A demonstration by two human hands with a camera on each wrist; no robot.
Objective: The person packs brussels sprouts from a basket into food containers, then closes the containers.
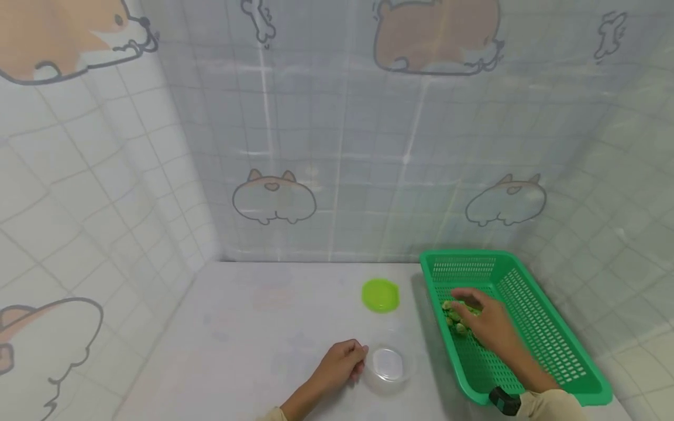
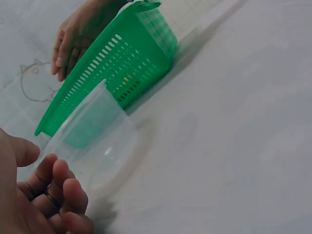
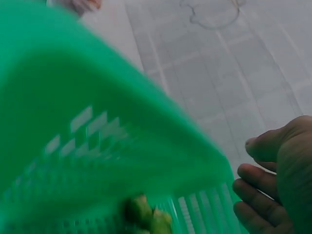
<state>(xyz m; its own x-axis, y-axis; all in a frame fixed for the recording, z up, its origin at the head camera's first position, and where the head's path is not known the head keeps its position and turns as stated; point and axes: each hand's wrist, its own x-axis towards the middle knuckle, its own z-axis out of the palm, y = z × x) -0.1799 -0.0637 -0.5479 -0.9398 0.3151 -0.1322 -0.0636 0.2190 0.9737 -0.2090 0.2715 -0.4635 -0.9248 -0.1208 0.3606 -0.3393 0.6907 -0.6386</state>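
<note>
A clear plastic tub (image 1: 388,363) stands on the table without a lid. My left hand (image 1: 340,367) is at its left rim, and thumb and forefinger pinch the edge in the left wrist view. Small green rounded pieces (image 1: 460,327), like little vegetables, lie in the left part of a green slotted basket (image 1: 547,316). Above them hangs my right hand (image 1: 489,324), fingers loosely bent and thumb apart, holding nothing. The right wrist view shows that hand beside the basket wall, with some green pieces (image 3: 146,214) below.
A bright green round lid (image 1: 380,295) lies flat on the white table (image 1: 253,339), behind the tub. Tiled-pattern walls with cartoon dogs (image 1: 274,199) rise at the back and both sides. The basket stands close to the right wall.
</note>
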